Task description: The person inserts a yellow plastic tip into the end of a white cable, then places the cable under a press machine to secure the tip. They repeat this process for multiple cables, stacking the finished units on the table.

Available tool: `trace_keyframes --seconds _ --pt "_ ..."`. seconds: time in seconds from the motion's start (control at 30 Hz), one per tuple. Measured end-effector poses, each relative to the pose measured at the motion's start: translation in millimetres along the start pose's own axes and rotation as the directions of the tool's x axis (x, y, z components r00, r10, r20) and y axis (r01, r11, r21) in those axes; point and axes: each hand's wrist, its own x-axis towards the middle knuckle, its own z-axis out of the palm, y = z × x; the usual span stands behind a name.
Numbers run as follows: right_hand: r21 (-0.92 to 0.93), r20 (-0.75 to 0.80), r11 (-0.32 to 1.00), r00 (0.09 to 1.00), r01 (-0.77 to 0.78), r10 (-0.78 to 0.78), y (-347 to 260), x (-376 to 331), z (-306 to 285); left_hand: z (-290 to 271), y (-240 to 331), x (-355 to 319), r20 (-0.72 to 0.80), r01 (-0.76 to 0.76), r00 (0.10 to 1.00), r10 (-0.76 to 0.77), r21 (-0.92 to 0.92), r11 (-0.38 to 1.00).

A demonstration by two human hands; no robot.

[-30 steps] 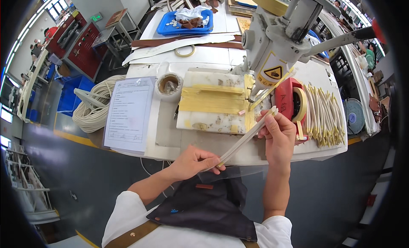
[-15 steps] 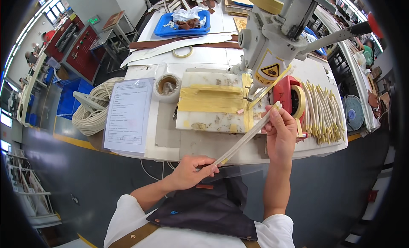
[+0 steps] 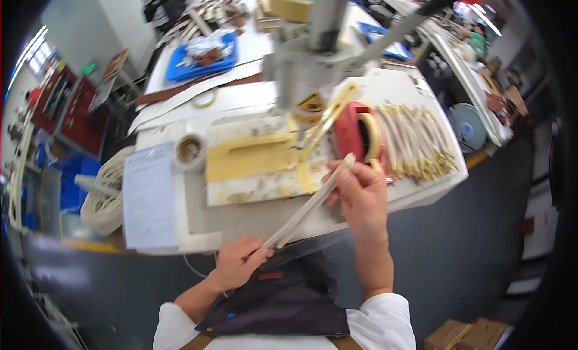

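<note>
Two hands, left [image 3: 236, 267] and right [image 3: 361, 193], gripping a pale strip [image 3: 307, 204] over a cluttered white workbench [image 3: 241, 220], grey floor [image 3: 481, 241] below.

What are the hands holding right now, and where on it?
One long pale strip: the left hand pinches its near end, the right hand grips near its far end.

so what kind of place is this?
Likely a factory assembly bench: a stand-mounted machine over the white worktable, a row of finished cream strips, and a coil of cord beside it.
</note>
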Motion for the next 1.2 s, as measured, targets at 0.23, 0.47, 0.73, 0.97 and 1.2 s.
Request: trace_keyframes --seconds 0.23,0.47,0.73,0.97,1.2 --pt "-0.169 -0.135 0.675 0.662 0.718 -0.737 -66 -41 -91 -19 1 -8 -0.121 -0.265 0.949 0.29 0.187 0.946" --pt "-0.881 -0.09 0.341 0.591 0.328 -0.802 -62 42 -187 -16 -3 -4 -0.193 -0.092 0.975 0.107 0.081 0.992" --pt "-0.97 0.197 -0.236 0.774 0.064 -0.601 -38 59 -207 -34 1 -3 -0.173 0.131 0.976 -0.129 -0.001 0.991" --pt "-0.985 0.146 -0.161 0.83 0.069 -0.538 -49 54 -204 -44 -3 -3 -0.136 0.259 0.954 -0.266 -0.063 0.964" --pt "-0.984 0.169 -0.15 0.807 0.101 -0.565 -57 47 -195 -41 -15 -4 -0.093 0.273 0.955 -0.281 -0.088 0.958"
